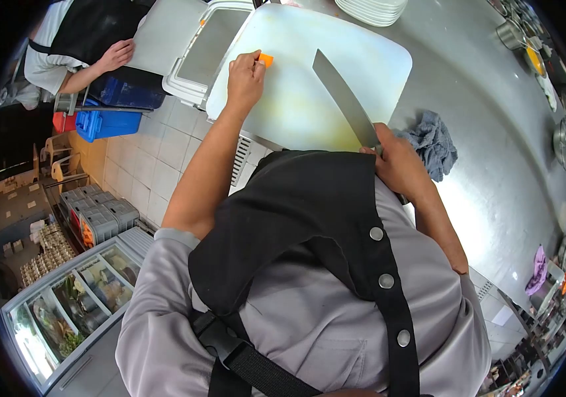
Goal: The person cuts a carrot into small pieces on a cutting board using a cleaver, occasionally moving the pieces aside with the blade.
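My left hand is closed on a small orange piece over the left part of a white cutting board. Fingers wrapped round its handle, my right hand holds a large knife at the board's lower right edge. The blade points up and to the left across the board, apart from the orange piece. A crumpled grey-blue cloth lies on the metal counter just right of my right hand.
White plates are stacked behind the board. A white container stands to its left, with a co-worker's hand beyond. Blue bins stand at the left. Pans and a purple cloth are at the right.
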Motion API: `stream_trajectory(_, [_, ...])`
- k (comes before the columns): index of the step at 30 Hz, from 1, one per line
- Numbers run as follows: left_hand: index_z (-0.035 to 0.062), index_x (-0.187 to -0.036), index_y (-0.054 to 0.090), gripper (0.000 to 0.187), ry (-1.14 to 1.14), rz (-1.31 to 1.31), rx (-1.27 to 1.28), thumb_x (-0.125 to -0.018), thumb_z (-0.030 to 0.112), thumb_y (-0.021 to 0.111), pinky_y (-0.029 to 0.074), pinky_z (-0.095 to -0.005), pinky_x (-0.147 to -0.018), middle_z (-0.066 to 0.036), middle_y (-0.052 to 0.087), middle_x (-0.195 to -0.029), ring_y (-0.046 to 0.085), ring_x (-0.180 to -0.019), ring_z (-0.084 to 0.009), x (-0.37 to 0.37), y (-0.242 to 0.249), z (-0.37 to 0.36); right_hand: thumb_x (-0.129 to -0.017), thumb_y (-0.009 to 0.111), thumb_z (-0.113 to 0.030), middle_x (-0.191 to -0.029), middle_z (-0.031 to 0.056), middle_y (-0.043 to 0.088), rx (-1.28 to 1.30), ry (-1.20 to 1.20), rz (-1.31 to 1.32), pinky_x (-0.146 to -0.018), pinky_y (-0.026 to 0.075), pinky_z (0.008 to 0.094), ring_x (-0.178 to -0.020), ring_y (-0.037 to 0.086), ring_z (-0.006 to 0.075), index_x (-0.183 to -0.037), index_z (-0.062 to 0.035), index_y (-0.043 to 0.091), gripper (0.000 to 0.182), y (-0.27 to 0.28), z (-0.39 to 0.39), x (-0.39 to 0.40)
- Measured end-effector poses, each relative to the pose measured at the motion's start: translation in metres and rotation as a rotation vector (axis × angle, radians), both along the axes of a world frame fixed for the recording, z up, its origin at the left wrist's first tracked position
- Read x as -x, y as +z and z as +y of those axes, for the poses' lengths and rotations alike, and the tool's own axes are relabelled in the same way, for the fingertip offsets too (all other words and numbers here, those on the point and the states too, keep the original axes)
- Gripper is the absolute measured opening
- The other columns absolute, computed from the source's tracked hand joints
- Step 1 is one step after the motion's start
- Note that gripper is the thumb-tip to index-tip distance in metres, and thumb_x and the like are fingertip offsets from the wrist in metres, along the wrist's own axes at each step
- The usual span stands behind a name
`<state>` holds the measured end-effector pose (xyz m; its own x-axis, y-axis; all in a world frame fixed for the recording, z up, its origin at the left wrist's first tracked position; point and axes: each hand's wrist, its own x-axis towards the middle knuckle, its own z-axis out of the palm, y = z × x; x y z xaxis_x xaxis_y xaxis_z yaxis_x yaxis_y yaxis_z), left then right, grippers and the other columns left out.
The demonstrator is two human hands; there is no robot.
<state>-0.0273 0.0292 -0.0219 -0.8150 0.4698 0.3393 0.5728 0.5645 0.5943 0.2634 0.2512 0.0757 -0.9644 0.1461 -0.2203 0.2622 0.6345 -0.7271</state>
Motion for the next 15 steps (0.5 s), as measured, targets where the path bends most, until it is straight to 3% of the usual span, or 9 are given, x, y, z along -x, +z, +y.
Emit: stream_trajectory(15, [0.0040, -0.128, 0.065, 0.031, 0.035, -0.031, -0.011, -0.099, 0.011, 0.055, 0.047, -0.0415, -0.097, -0.011, 0.069, -0.120, 0.058, -0.106, -0.0337, -0.011, 0.003, -0.003, -0.095, 0.067, -0.017, -0.078, 0.0289, 0.065, -0.002, 0.013, -0.020, -0.070, 0.045, 0.0572, -0.082, 0.063, 0.0518, -0.109, 0.0014, 0.044, 0.033, 0.002, 0.002, 0.002])
